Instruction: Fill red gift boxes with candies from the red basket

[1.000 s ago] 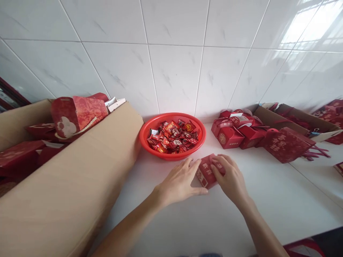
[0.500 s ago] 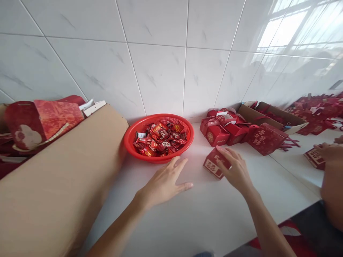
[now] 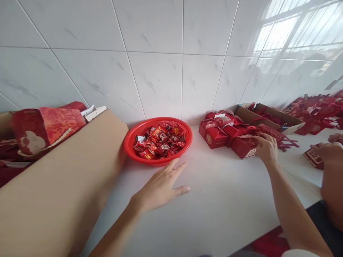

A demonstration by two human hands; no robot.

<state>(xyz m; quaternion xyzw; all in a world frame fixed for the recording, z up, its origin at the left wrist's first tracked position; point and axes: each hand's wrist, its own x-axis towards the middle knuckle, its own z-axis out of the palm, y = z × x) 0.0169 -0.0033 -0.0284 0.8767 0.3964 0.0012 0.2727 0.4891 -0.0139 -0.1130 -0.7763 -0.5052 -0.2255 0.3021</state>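
So the biggest thing going is the pale counter, running along a tiled wall. On the left, a big cardboard carton takes up loads of room, with red printed packaging in it, including a red piece with a twisted cord near the top. A smaller carton sits at the back right, dark red stuff inside (too murky to name). Between them is the red basket, well stocked.

Right of that there's a cluster of red boxes, and the red box being handled sits on the counter at its near right side. The right hand has its fingers curled at the right end of that box; can't tell if they're pinching or just resting. I'd call this step positioning it by the others, and the next move wants a gentle release without nudging neighbours.

The left hand is spread wide, holding nothing, just in front of the basket. Smallest of all: wrapped sweets, heaped in the basket.
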